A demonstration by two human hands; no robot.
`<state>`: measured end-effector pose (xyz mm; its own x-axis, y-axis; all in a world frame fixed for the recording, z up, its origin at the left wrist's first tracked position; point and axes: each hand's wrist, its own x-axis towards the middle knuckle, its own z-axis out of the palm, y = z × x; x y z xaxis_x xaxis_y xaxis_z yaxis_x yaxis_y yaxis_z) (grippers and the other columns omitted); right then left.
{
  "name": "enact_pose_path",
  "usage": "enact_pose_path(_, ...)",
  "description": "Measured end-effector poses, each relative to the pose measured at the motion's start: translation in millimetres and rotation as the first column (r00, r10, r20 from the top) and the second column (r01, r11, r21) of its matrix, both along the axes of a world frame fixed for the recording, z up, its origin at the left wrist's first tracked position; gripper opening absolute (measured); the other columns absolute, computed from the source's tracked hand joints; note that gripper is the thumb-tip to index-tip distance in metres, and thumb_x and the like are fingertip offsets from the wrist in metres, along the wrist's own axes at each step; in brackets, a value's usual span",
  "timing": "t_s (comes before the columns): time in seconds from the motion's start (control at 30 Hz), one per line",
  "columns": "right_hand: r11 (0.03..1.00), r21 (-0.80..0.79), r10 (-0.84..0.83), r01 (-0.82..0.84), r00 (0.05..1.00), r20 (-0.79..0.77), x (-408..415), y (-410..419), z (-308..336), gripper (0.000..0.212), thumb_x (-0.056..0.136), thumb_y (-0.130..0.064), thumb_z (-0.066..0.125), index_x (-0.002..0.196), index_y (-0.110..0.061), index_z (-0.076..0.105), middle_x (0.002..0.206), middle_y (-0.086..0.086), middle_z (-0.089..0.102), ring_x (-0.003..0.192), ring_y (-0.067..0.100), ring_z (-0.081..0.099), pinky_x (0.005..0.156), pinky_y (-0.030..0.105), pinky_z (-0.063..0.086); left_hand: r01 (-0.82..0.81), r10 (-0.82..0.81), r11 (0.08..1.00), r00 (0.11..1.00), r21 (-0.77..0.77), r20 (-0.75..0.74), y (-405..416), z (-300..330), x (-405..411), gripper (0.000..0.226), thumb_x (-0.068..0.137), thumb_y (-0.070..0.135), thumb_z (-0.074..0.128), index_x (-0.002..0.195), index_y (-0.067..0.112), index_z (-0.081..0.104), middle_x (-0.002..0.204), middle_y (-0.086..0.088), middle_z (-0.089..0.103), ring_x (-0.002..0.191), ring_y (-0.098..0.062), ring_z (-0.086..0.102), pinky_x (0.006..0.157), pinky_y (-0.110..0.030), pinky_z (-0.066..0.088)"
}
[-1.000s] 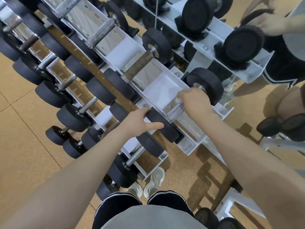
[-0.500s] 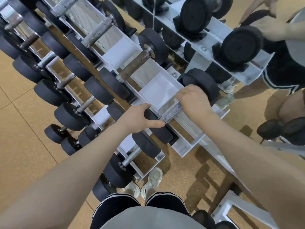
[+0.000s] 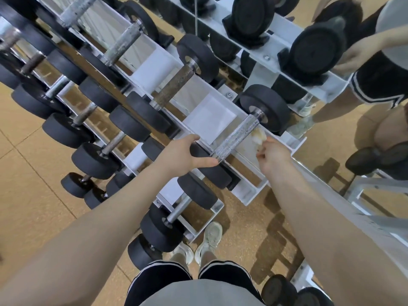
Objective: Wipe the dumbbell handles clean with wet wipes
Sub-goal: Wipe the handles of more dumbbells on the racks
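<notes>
A black dumbbell lies on the top tier of the white rack (image 3: 249, 193), and its knurled silver handle (image 3: 236, 136) is fully exposed and shiny. My left hand (image 3: 183, 154) cups the dumbbell's near black head (image 3: 212, 171), thumb under the handle's near end. My right hand (image 3: 272, 155) sits just right of the handle, off the metal, pinching a crumpled, yellow-stained wet wipe (image 3: 259, 135). The far head (image 3: 265, 107) rests against the rack's back rail.
More dumbbells fill the rack: a rusty-handled one (image 3: 174, 86) beside it, smaller ones on lower tiers (image 3: 92, 160). A mirror behind shows my reflection (image 3: 364, 51). Another dumbbell rests on the floor at right (image 3: 379, 160). My shoes (image 3: 209, 239) stand by the rack's base.
My right hand has come off the handle and drawn back to the right with the wipe, uncovering the whole handle. My left hand stays on the near head.
</notes>
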<state>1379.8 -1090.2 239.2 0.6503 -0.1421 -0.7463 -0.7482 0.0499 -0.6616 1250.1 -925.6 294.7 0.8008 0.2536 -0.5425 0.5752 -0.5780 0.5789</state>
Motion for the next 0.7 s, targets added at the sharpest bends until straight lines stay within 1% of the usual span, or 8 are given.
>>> enact_pose_path(0.17,0.946,0.308,0.108,-0.104,0.994,0.004,-2.0,26.8,2.7,0.043,0.09,0.016,0.023,0.105,-0.008,0.056,0.079,0.006,0.052,0.058,0.009,0.038,0.04,0.01,0.032,-0.014,0.014,1.0,1.0,0.004,0.012,-0.4,-3.0,-0.4,0.093,0.07,0.058,0.064,0.145,0.017,0.026,0.149,-0.001,0.035,0.135,-0.021,0.035,0.107,-0.033,0.031)
enact_pose_path(0.23,0.916,0.284,0.278,-0.282,0.959,0.056,-10.7,14.9,-4.2,0.044,0.085,0.021,0.027,0.107,-0.001,0.058,0.086,0.011,0.054,0.068,0.018,0.042,0.043,0.013,0.036,-0.003,0.003,1.0,1.0,0.005,0.004,-1.0,-2.9,-0.6,0.094,0.069,0.058,0.064,0.145,0.017,0.025,0.149,0.0,0.034,0.135,-0.021,0.035,0.107,-0.033,0.031)
enact_pose_path(0.33,0.747,0.108,0.65,-0.656,0.755,0.09,-28.1,1.7,-10.2,0.036,0.078,0.024,0.034,0.103,0.014,0.059,0.091,0.029,0.054,0.072,0.036,0.037,0.057,0.035,0.044,-0.003,0.003,1.0,1.0,0.003,0.005,0.6,-2.3,0.5,0.095,0.068,0.059,0.065,0.145,0.018,0.025,0.148,-0.001,0.035,0.134,-0.021,0.036,0.105,-0.033,0.032)
enact_pose_path(0.37,0.707,0.09,0.698,-0.701,0.713,0.07,-31.0,0.8,-11.2,0.034,0.079,0.023,0.037,0.102,0.014,0.06,0.093,0.026,0.057,0.073,0.034,0.039,0.059,0.033,0.042,-0.003,0.003,1.0,1.0,0.004,0.002,1.0,-2.1,0.9,0.094,0.069,0.058,0.065,0.144,0.018,0.026,0.148,-0.001,0.036,0.133,-0.021,0.037,0.104,-0.033,0.033)
enact_pose_path(0.43,0.763,0.166,0.628,-0.625,0.777,0.038,-29.2,2.8,-9.0,0.034,0.082,0.022,0.036,0.104,0.01,0.059,0.095,0.018,0.058,0.076,0.026,0.049,0.054,0.018,0.043,0.004,-0.004,1.0,1.0,0.006,0.0,1.0,-1.8,1.3,0.093,0.069,0.058,0.065,0.144,0.017,0.027,0.147,-0.002,0.038,0.132,-0.022,0.039,0.103,-0.033,0.035)
enact_pose_path(0.5,0.875,0.378,0.348,-0.302,0.936,-0.059,-16.9,5.2,-8.6,0.039,0.089,0.018,0.029,0.119,0.006,0.05,0.103,0.016,0.056,0.08,0.017,0.057,0.05,0.012,0.048,0.011,-0.012,1.0,1.0,0.005,0.004,0.4,-0.9,0.8,0.093,0.07,0.057,0.064,0.144,0.016,0.027,0.147,-0.003,0.037,0.132,-0.022,0.039,0.104,-0.033,0.034)
enact_pose_path(0.6,0.832,0.543,-0.042,0.115,0.989,-0.144,7.7,7.2,-12.0,0.04,0.095,0.012,0.029,0.13,0.001,0.044,0.102,0.014,0.053,0.069,0.014,0.06,0.046,0.012,0.048,0.017,-0.018,1.0,1.0,0.006,0.004,-0.6,0.0,0.4,0.092,0.071,0.057,0.064,0.144,0.016,0.027,0.148,-0.003,0.036,0.133,-0.022,0.037,0.105,-0.034,0.033)
enact_pose_path(0.7,0.865,0.501,0.06,-0.037,0.998,-0.031,10.7,10.8,-1.3,0.05,0.093,0.012,0.027,0.132,-0.01,0.048,0.105,0.004,0.058,0.061,0.007,0.054,0.045,0.011,0.04,0.018,-0.018,1.0,1.0,0.012,0.008,-1.1,0.3,0.3,0.09,0.071,0.057,0.063,0.144,0.017,0.027,0.148,-0.002,0.036,0.133,-0.022,0.037,0.105,-0.034,0.034)
